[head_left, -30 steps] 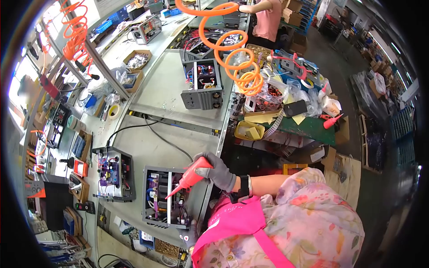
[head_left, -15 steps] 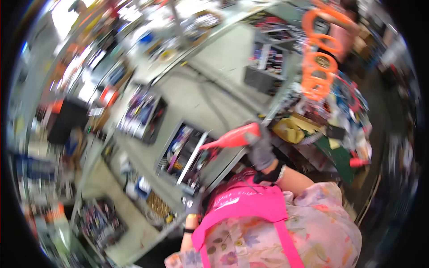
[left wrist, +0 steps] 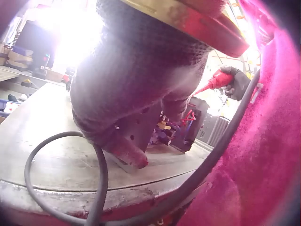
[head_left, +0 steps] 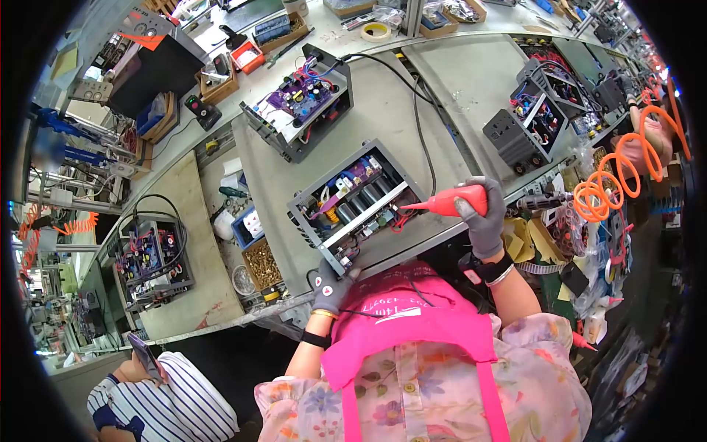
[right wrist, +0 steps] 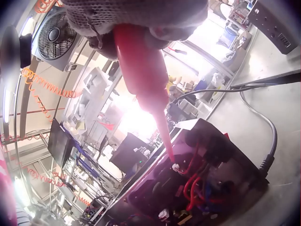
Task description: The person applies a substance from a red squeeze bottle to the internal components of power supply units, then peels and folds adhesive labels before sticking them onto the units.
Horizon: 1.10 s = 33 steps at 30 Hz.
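My gloved right hand (head_left: 484,219) grips a red squeeze bottle (head_left: 458,200) with a long tapered nozzle. The nozzle points left, over the near right side of an open electronics case (head_left: 362,200). In the right wrist view the nozzle of the squeeze bottle (right wrist: 141,66) reaches down to a small white part beside red wires (right wrist: 194,188). My gloved left hand (head_left: 328,286) holds the near left corner of the case. Its end panel (left wrist: 143,123) sits between thumb and fingers in the left wrist view. Inside the case are dark cylinders, circuit boards and a pale crossbar.
A second open unit (head_left: 302,103) with a purple board stands behind, and more units stand right (head_left: 526,129) and left (head_left: 153,258). A black cable (head_left: 420,110) crosses the bench. A box of brass screws (head_left: 262,264) lies left. An orange coiled hose (head_left: 600,184) hangs right. Another person (head_left: 162,398) sits lower left.
The head view has swung so that the bench appears turned and the case nearer the centre. My left hand, mostly hidden earlier, now shows at the case's corner. The right hand keeps the squeeze bottle.
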Tool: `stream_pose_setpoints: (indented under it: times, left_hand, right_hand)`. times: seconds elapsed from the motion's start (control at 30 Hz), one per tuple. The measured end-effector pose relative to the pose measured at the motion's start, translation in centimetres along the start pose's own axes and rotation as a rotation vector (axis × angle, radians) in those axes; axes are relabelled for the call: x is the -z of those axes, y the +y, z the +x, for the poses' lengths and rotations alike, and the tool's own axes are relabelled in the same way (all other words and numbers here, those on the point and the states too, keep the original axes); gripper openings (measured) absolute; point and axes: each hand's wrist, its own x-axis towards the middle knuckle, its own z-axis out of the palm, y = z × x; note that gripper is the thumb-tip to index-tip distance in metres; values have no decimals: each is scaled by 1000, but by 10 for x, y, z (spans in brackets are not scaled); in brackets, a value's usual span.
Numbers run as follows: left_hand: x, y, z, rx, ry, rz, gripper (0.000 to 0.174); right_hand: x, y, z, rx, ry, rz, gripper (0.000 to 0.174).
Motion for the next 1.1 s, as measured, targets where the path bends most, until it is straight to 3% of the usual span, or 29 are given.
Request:
stream_pose_setpoints:
  times: [0.17, 0.87, 1.1]
  left_hand:
    - [0, 37, -3, 38, 33, 62, 64]
    - [0, 20, -6, 127, 59, 74, 70]
    - [0, 15, -3, 42, 37, 60, 67]
  right_hand:
    - [-4, 13, 0, -39, -2, 38, 35]
    - [-5, 33, 0, -14, 13, 30, 35]
    - [-6, 34, -1, -41, 8, 68, 36]
